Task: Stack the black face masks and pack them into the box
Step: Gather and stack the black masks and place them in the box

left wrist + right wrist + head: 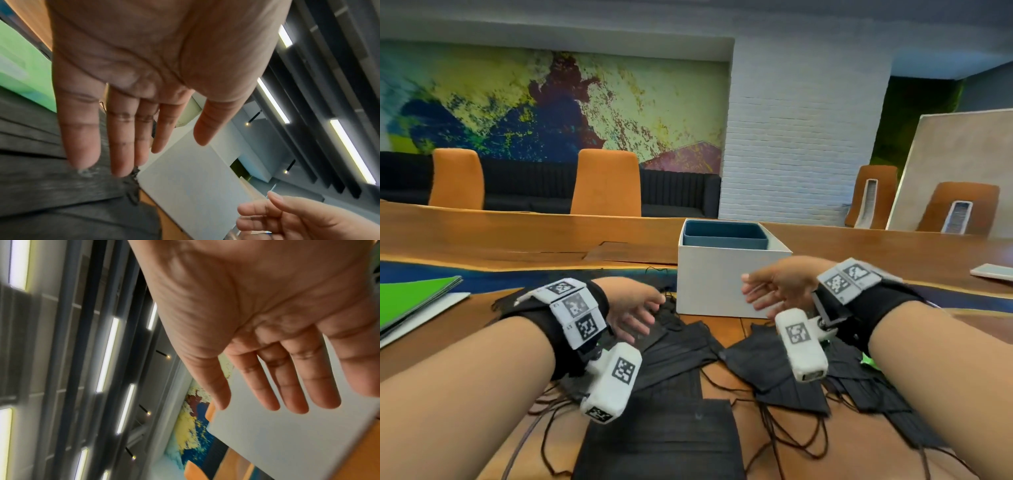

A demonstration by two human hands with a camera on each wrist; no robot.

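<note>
Several black face masks point(678, 346) lie scattered on the wooden table in front of a white box point(722, 277) with a blue insert point(724, 234). One flat mask point(661, 442) lies nearest me. My left hand point(635, 310) hovers palm-in over the masks left of the box, fingers straight and holding nothing; the left wrist view shows its fingers point(121, 139) above pleated black masks point(51, 186), with the box point(195, 186) beyond. My right hand point(774, 291) is raised in front of the box's right side, fingers straight point(287, 382), empty.
A green folder point(410, 301) on white sheets lies at the left. A phone point(993, 272) rests at the far right. Black ear loops point(784, 428) trail across the wooden table point(517, 233). Orange chairs point(606, 183) stand behind the table.
</note>
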